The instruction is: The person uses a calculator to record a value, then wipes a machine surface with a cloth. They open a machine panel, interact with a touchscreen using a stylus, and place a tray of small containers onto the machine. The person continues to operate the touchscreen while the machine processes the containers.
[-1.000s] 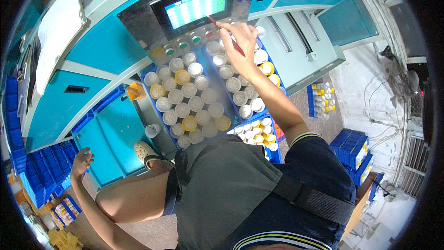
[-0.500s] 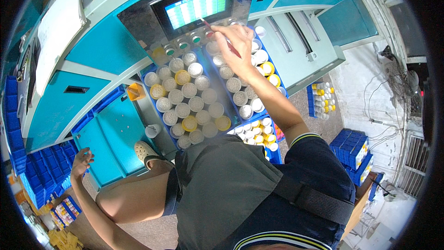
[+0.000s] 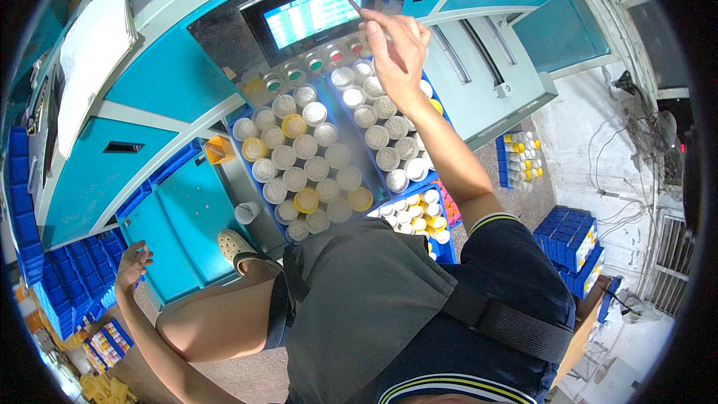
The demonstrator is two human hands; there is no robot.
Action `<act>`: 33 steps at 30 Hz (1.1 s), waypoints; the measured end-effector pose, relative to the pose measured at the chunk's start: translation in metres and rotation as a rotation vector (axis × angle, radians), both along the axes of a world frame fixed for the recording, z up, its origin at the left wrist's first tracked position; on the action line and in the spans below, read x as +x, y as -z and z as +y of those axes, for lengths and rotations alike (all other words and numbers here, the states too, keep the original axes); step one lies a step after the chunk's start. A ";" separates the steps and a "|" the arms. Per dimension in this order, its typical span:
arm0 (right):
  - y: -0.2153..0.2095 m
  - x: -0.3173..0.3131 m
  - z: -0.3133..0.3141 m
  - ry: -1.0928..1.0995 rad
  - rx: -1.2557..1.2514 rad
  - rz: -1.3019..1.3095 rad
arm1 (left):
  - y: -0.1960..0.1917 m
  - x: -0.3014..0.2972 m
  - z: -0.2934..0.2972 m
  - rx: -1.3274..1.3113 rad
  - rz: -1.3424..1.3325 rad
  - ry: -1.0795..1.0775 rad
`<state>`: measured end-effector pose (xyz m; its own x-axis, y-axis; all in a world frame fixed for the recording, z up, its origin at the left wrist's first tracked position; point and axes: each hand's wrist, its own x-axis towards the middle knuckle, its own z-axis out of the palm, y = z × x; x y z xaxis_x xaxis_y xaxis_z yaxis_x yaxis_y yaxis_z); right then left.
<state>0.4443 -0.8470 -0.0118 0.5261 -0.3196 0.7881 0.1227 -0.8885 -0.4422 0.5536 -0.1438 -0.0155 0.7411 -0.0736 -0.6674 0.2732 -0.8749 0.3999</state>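
My right hand [image 3: 400, 49] pinches a slim, dark reddish pen-like stick [image 3: 354, 6] in front of a machine's touch screen [image 3: 308, 18]. The stick's tip lies over the screen's right part; whether it touches the glass I cannot tell. Below the screen runs a row of round push buttons, a green button [image 3: 315, 63] and a red button [image 3: 336, 54] among them. Under my right forearm are many round tubs [image 3: 376, 136] of whitish granules, some with yellow walls. At the far left my left hand [image 3: 134, 264] hangs with loosely bent fingers apart, holding nothing.
Blue crates [image 3: 334, 105] hold the tubs, partly under a clear sheet. A grey-green machine bed [image 3: 486, 60] with rails juts out at right. Blue crates [image 3: 565, 238] of capped bottles stand on the right floor. A turquoise panel [image 3: 179, 213] and a white cup [image 3: 246, 212] are at lower left.
My right hand has moved up and to the right. The stick's tip went from the screen's lower edge to its upper right part. The screen's display has changed; my left hand stayed put.
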 end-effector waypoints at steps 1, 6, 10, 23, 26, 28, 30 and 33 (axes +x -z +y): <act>0.000 0.001 -0.001 -0.001 -0.005 -0.011 | 0.000 0.000 0.001 -0.004 0.000 -0.001; 0.006 -0.001 -0.006 -0.003 0.012 -0.008 | 0.001 0.000 0.002 -0.006 0.000 -0.004; 0.011 -0.003 -0.011 0.042 0.016 -0.019 | -0.001 -0.002 0.000 0.006 -0.006 -0.009; 0.015 -0.008 -0.001 -0.003 0.021 0.077 | 0.001 0.001 0.002 0.036 -0.002 0.031; 0.010 -0.002 -0.003 -0.017 0.004 -0.011 | 0.000 0.000 0.000 0.055 -0.008 0.024; 0.008 0.001 -0.004 -0.027 -0.009 -0.042 | -0.001 0.000 -0.001 0.032 -0.001 0.015; 0.010 -0.001 -0.004 -0.020 0.004 -0.039 | -0.001 0.000 -0.001 0.023 0.003 0.011; 0.017 -0.009 -0.004 -0.007 0.050 0.007 | 0.000 0.000 0.000 0.013 0.009 0.011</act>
